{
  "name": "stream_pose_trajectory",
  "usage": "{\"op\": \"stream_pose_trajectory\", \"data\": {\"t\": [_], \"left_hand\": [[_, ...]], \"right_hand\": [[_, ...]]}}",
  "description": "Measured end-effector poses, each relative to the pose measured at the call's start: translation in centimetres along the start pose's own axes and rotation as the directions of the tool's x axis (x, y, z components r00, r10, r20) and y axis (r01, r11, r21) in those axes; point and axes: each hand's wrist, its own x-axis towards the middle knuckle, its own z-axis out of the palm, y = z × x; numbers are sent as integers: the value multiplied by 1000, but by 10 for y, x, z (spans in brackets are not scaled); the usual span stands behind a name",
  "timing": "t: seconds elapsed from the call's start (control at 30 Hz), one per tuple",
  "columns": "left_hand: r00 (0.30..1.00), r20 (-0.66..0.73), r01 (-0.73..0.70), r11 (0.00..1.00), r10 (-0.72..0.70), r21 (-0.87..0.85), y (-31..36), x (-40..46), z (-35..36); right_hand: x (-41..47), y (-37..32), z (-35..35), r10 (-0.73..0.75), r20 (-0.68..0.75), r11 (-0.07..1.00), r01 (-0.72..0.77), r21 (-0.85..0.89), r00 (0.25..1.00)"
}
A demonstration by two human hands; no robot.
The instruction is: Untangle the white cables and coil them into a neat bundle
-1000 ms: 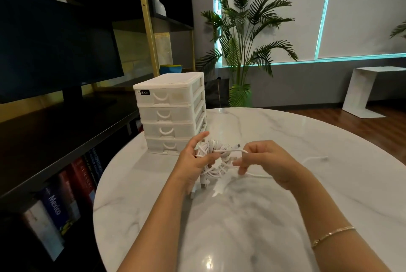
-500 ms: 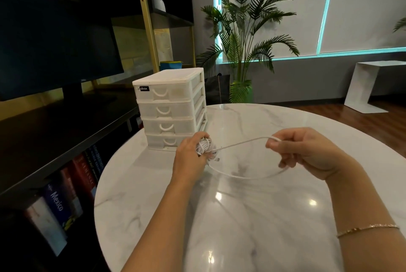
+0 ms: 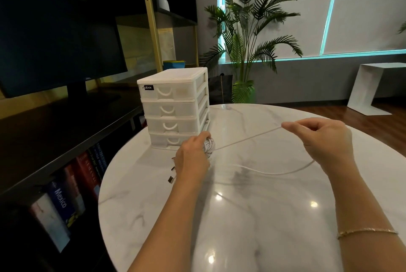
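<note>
The white cables [image 3: 209,147] sit as a small wound bunch in the left hand [image 3: 193,157], just in front of the bottom drawer of the drawer unit [image 3: 175,106], above the table's far-left part. The left hand's fingers curl round the bunch and grasp it, so only its right side shows past the knuckles. Under that hand, a few cable plugs [image 3: 171,178] stick out to the left, close over the marble table [image 3: 252,216]; whether they touch the top cannot be told.

From the bunch one strand [image 3: 248,138] runs taut, up and to the right, to the right hand [image 3: 323,139], which is raised over the table's far-right part. That hand pinches the strand between thumb and forefinger, the other fingers folded under. Past the pinch, the cable drops from beneath the hand and swings back leftward in a slack curve [image 3: 274,172] low over the table's middle, toward the left wrist. Its reflection shows on the glossy top.

A thin gold bracelet [image 3: 367,232] circles the right forearm near the table's near-right edge.

The white four-drawer unit stands at the table's far-left edge, all drawers closed. Left of the table is a dark shelf with a row of books [image 3: 66,194] below and a dark monitor [image 3: 55,40] above. Behind the table's far edge stands a palm plant [image 3: 248,36].
</note>
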Motion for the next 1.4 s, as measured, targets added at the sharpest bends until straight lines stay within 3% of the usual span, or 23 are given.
{"op": "stream_pose_trajectory", "data": {"t": [0.1, 0.2, 0.3, 0.37, 0.5, 0.67, 0.77, 0.87, 1.03, 1.17, 1.23, 1.3, 1.4], "left_hand": [[997, 68, -29, 999, 31, -37, 0, -2, -1], [985, 152, -42, 976, 76, -214, 0, -3, -2], [959, 267, 39, 886, 97, -462, 5, -6, -12], [905, 396, 124, 792, 157, -598, 11, -9, -19], [834, 491, 227, 654, 252, -722, 22, -13, -20], [880, 402, 272, 424, 255, -864, 27, -14, -11], [908, 367, 259, 417, 203, -871, 26, -12, -8], [940, 328, 238, 502, 97, -832, 26, -11, -7], [947, 307, 316, 457, -97, -831, 26, -8, -2], [933, 270, 351, 432, -239, -831, 23, -4, 5], [914, 259, 377, 421, -311, -825, 24, -3, 8], [895, 276, 407, 387, -352, -827, 24, -3, 8], [872, 316, 439, 310, -373, -844, 21, -1, 7]], "right_hand": [[3, 9, 5, -58, -193, 995, 41, -87, 980], [9, 21, 7, -78, -282, 994, 52, -98, 956], [15, 34, 13, -52, -321, 992, 11, -128, 946], [19, 39, 19, -24, -312, 988, -25, -153, 950], [17, 40, 36, 64, -182, 964, -108, -243, 981], [6, 43, 56, 200, 186, 919, -118, -377, 962], [-2, 35, 66, 201, 357, 903, -32, -428, 912], [-11, 31, 76, 215, 475, 868, 56, -493, 853], [-9, 32, 77, 130, 465, 901, 91, -423, 876], [-9, 22, 72, -93, 191, 963, 137, -233, 977], [-17, 13, 74, -217, 125, 968, 230, -103, 968], [-29, 5, 78, -326, 151, 942, 334, -33, 933], [-38, 4, 85, -419, 192, 898, 436, -60, 888]]}}
